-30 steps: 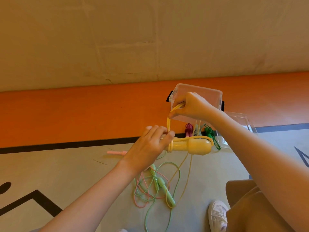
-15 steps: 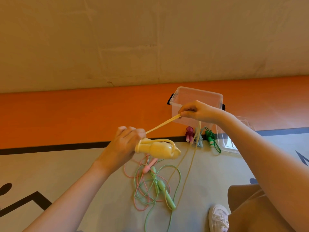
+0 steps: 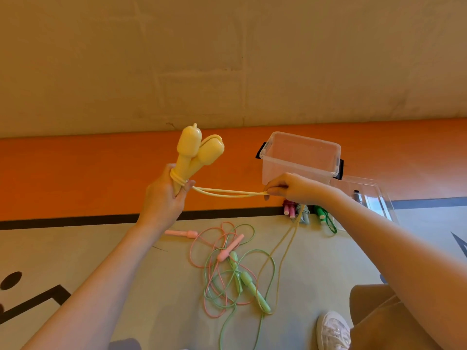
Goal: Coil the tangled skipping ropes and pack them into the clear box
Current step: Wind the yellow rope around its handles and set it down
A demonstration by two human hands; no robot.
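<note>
The left hand (image 3: 164,198) grips both yellow rope handles (image 3: 195,154) upright, cord wound round their stems. The right hand (image 3: 288,186) pinches the taut yellow cord (image 3: 227,192) just before the clear box (image 3: 300,157). Pink and green ropes (image 3: 227,269) lie tangled on the floor.

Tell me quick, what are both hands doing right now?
Left hand: grips the two pale yellow plastic rope handles, held upright.
Right hand: pinches the doubled yellow cord, stretched between the hands.
</note>
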